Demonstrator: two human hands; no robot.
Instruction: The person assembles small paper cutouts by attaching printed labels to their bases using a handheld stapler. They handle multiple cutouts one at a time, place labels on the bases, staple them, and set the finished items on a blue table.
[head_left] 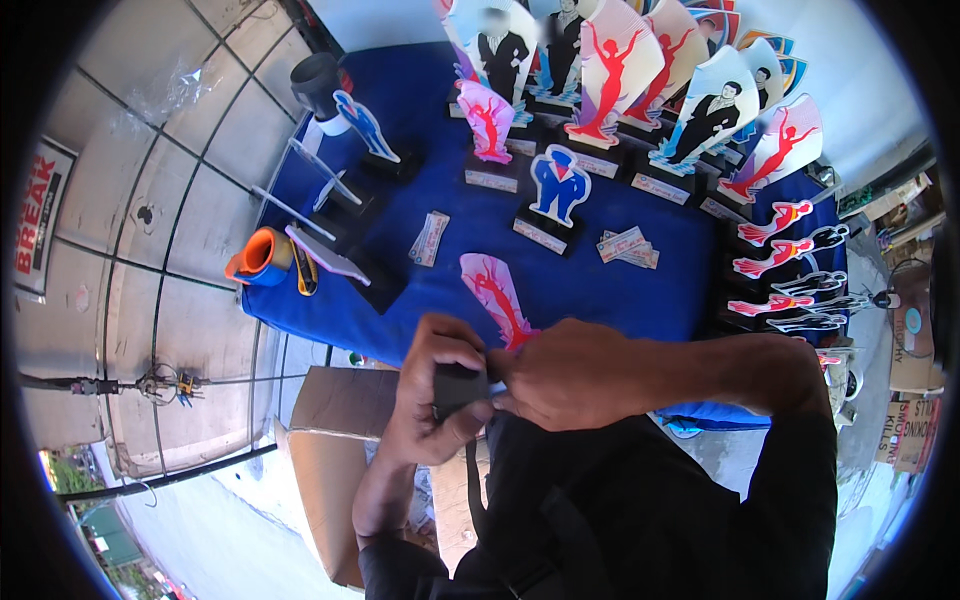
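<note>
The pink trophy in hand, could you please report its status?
Left hand gripping the dark base; right hand beside it, exact grip hidden. Pink trophy held at blue table. Cardboard box below left hand.

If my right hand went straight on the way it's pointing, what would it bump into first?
Most likely the dark grey rectangular block held in your left hand; your right hand points leftward at it and may already touch it, though depth is unclear.
</note>
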